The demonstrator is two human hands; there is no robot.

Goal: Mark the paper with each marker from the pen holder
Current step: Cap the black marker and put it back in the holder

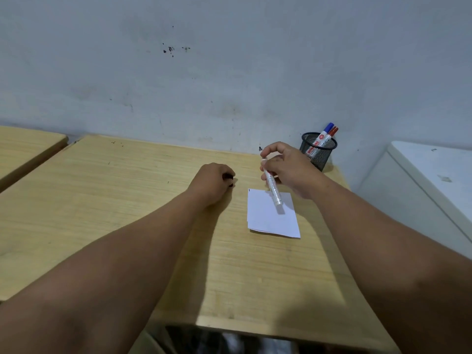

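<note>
A white sheet of paper (270, 215) lies on the wooden desk (127, 200), with a small black mark at its top left corner. My right hand (288, 169) holds a white-bodied marker (273, 191) above the paper's far edge, its black tip pointing up and away near the fingers. My left hand (213, 181) rests on the desk left of the paper, fingers curled around a small black cap (228, 177). A black mesh pen holder (319, 150) stands at the desk's back right corner with a blue-capped marker (327, 130) and a red-capped marker (332, 132) in it.
A grey stained wall runs behind the desk. A second wooden desk (23, 149) stands at the left with a gap between. A white cabinet or appliance (429, 180) sits to the right of the desk. The desk's near edge drops to dark clutter below.
</note>
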